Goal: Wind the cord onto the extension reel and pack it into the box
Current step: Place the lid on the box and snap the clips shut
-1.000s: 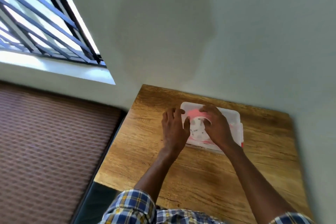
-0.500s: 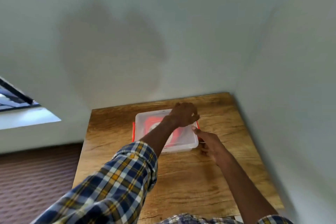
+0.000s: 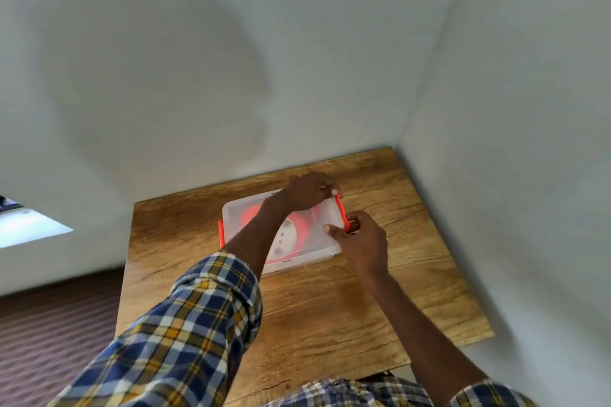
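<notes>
Both hands work at the right-hand end of the box. My left hand (image 3: 309, 191) has crossed over the lid, fingers curled down onto the far end of the orange clip (image 3: 342, 212) on that side, pinching it against the lid's corner. My right hand (image 3: 362, 238) comes in from the near side, thumb and fingers curled round the near end of the same clip.

I see the translucent plastic box (image 3: 241, 213) lying flat on the wooden table (image 3: 330, 307), toward the far edge and close to the corner where the two pale walls meet. Its long axis runs roughly left to right across my view, tilted a little so the right end sits farther from me. A second orange clip (image 3: 221, 237) shows on the opposite, left short side.

Through the lid I can make out the extension reel (image 3: 292, 236) lying flat inside: an orange-red rim round a white face with a few dark socket holes. My left forearm and plaid sleeve (image 3: 185, 334) cover part of it. Whether any cord lies loose I cannot tell.

No brand, label or writing is readable on the box or the reel; the view is too soft.
</notes>
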`<state>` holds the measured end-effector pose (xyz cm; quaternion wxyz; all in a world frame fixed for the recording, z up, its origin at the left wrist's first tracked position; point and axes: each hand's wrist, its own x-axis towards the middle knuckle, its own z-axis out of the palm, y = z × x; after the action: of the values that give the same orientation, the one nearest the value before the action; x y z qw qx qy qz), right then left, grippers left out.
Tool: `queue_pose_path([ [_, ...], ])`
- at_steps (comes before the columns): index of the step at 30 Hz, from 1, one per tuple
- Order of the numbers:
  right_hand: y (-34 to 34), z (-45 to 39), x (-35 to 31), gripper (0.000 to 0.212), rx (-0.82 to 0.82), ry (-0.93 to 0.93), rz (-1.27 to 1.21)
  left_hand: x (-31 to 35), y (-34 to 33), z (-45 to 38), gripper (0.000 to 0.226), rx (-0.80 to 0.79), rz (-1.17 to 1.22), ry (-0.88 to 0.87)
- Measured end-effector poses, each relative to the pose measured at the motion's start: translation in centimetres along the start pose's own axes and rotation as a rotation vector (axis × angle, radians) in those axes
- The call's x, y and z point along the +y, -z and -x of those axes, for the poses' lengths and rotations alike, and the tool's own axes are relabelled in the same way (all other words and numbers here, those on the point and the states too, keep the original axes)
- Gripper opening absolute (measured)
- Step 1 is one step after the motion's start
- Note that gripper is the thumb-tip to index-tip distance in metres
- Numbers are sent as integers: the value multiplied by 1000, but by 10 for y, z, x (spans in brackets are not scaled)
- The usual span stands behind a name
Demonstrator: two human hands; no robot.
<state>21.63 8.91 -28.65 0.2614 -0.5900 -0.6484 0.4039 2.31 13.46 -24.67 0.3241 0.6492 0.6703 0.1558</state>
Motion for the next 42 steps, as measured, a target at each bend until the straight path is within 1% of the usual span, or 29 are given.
queue_pose_path([
  [2, -4, 6, -2, 45, 8, 45, 77, -2, 8, 1, 19, -68, 88, -57],
  [5, -9, 12, -4, 43, 44, 72, 122, -1, 14, -2, 22, -135, 92, -48],
  [7, -11, 14, -5, 42, 72, 85, 132, 0, 14, -3, 23, -121, 102, -29],
  [10, -14, 18, -7, 41, 113, 117, 140, -1, 9, -1, 20, -51, 150, -14],
  [14, -16, 24, -9, 31, 158, 205, 219, -3, 4, 6, 14, 1, 221, -16],
  [16, -16, 24, -11, 31, 155, 222, 250, 1, 8, 8, 16, -12, 209, -31],
  [19, -15, 22, -9, 40, 130, 258, 354, 3, 19, 13, 22, -71, 158, -43],
  [21, -14, 19, -11, 42, 131, 248, 350, -4, 26, 24, 35, -73, 79, 17],
  [22, -12, 16, -14, 42, 137, 213, 325, -11, 28, 32, 42, -40, 57, 56],
  [24, -8, 11, -16, 47, 145, 83, 236, -31, 29, 52, 44, 87, 20, 172],
  [26, -13, 10, -20, 52, 126, -61, 104, -54, 29, 72, 41, 258, -8, 365],
  [27, -19, 12, -22, 51, 101, -107, 10, -64, 29, 80, 42, 335, 12, 441],
  [29, -38, 21, -29, 50, 7, -122, -143, -81, 30, 100, 49, 456, 41, 550],
  [30, -49, 26, -35, 57, -54, -120, -187, -87, 30, 113, 52, 508, 51, 604],
  [32, -70, 36, -49, 84, -191, -166, -287, -101, 28, 138, 54, 617, 119, 703],
  [33, -82, 41, -58, 93, -269, -178, -318, -109, 29, 152, 54, 677, 172, 746],
  [34, -92, 48, -66, 96, -341, -153, -321, -117, 29, 165, 53, 720, 231, 778],
  [36, -115, 59, -80, 89, -458, -20, -243, -133, 32, 196, 45, 758, 373, 786],
  [38, -134, 67, -93, 84, -509, 74, -164, -147, 31, 226, 30, 740, 485, 733],
  [39, -142, 69, -99, 83, -527, 93, -136, -153, 28, 241, 24, 744, 532, 701],
  [42, -170, 65, -120, 79, -613, 110, -110, -169, 23, 276, 26, 834, 655, 658],
])
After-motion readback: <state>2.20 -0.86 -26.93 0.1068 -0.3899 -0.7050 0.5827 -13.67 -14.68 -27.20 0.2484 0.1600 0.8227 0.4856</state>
